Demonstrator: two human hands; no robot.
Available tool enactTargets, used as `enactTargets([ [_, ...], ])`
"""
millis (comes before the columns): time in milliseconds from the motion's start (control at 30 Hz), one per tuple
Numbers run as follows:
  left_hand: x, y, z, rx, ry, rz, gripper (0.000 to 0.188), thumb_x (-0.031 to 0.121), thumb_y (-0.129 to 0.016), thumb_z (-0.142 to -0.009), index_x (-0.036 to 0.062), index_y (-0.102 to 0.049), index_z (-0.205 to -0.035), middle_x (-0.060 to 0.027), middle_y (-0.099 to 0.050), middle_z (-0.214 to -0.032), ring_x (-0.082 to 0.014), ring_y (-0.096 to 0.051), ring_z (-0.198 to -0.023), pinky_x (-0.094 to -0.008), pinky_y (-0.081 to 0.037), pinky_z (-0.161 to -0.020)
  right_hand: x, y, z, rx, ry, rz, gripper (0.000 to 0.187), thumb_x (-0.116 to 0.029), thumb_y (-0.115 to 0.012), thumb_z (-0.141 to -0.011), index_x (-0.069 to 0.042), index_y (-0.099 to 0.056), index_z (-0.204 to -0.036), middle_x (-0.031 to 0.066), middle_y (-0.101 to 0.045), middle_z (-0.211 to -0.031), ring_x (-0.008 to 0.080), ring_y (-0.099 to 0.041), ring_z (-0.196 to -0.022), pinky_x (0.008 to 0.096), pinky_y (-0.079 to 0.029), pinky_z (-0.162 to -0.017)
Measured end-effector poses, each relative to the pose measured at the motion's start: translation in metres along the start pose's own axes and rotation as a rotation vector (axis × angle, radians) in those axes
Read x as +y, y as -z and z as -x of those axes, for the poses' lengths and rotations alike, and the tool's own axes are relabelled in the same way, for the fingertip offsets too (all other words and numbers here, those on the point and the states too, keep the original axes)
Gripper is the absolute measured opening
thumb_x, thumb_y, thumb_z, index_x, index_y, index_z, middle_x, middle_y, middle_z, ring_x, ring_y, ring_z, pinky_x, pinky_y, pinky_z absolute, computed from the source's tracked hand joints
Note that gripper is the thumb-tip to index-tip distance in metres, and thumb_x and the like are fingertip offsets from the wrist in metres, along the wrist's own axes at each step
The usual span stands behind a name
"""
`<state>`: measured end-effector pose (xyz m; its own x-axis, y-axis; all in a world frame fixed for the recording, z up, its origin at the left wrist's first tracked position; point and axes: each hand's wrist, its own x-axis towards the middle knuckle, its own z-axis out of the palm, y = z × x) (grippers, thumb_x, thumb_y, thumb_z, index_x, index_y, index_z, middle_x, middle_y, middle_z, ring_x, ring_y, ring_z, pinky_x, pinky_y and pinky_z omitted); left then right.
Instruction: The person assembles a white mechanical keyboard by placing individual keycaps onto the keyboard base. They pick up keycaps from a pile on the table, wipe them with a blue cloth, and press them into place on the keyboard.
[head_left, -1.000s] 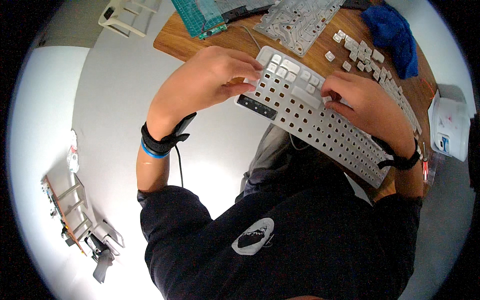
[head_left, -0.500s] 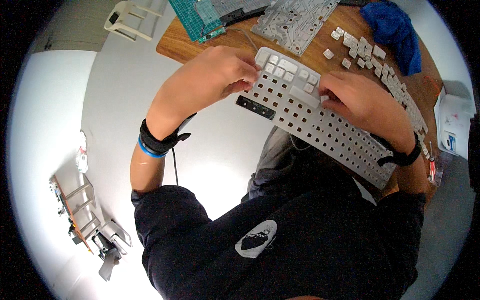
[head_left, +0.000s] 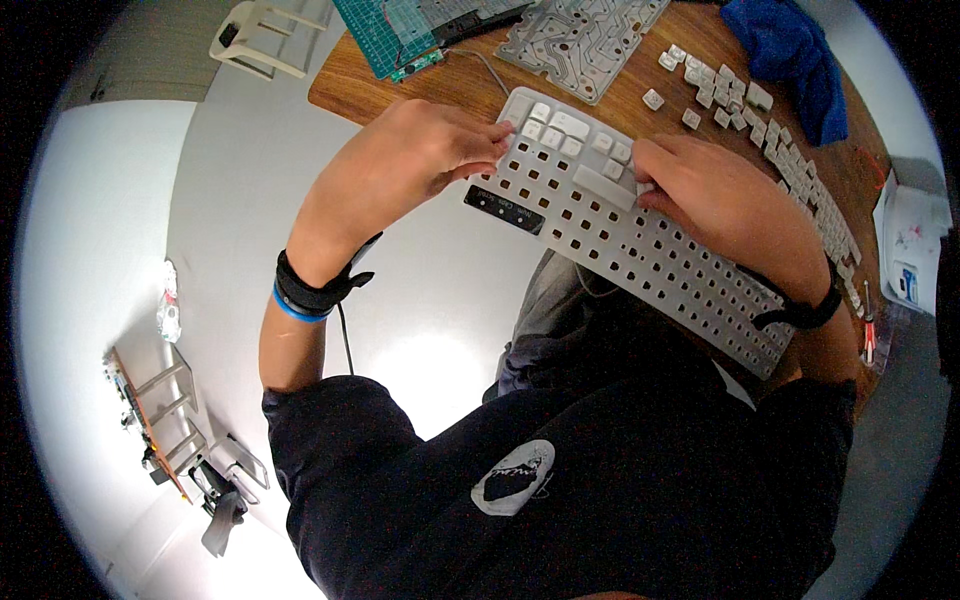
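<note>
A pale keyboard [head_left: 660, 262] lies slanted between the wooden table and my lap, mostly bare with rows of dark square holes. White keycaps [head_left: 548, 128] sit at its left end, and a long keycap [head_left: 604, 187] lies near its middle. My left hand [head_left: 440, 145] is closed at the keyboard's left edge, fingertips pinched against it beside the keycaps. Over the keyboard, my right hand [head_left: 705, 190] is closed, fingers bent down next to the long keycap; whatever is under those fingertips is hidden. A dark indicator strip [head_left: 503, 210] shows on the keyboard's near left side.
Loose white keycaps [head_left: 800, 180] spread over the table's right side, beside a blue cloth [head_left: 785, 60]. At the back lie a printed circuit sheet [head_left: 580, 45] and a green cutting mat [head_left: 375, 35]. A screwdriver [head_left: 868, 335] rests at the right edge. A stool [head_left: 262, 38] stands far left.
My left fingers have shifted slightly left and up, from over the keyboard to its left edge. The keyboard has moved slightly left. My right hand has stayed beside the long keycap.
</note>
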<state>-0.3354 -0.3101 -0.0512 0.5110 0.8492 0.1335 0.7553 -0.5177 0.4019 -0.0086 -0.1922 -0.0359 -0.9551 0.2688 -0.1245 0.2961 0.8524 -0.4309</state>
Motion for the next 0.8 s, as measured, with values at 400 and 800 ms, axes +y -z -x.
enactTargets([
  [400, 0.0, -0.003, 0.003, -0.04, -0.07, -0.144, 0.046, 0.0, -0.081, -0.084, 0.0042, -0.08, -0.13, -0.0125, -0.075, -0.143, -0.0332, -0.074, -0.121, -0.0427, -0.064, -0.102, 0.009, -0.008, -0.003, -0.026, 0.012, 0.06, 0.021, -0.014, -0.062, -0.104, 0.001, -0.057, -0.118, 0.0244, -0.071, -0.107, 0.0466, -0.071, -0.106, 0.0539, -0.057, -0.089],
  [800, -0.004, -0.003, 0.004, -0.058, -0.107, -0.163, 0.051, -0.004, -0.08, -0.08, 0.0026, -0.078, -0.131, -0.0126, -0.073, -0.146, -0.0317, -0.072, -0.124, -0.043, -0.064, -0.102, 0.011, -0.009, -0.006, -0.069, -0.063, 0.04, 0.02, -0.013, -0.07, -0.104, -0.001, -0.058, -0.114, 0.0187, -0.069, -0.113, 0.0415, -0.069, -0.108, 0.0509, -0.054, -0.09],
])
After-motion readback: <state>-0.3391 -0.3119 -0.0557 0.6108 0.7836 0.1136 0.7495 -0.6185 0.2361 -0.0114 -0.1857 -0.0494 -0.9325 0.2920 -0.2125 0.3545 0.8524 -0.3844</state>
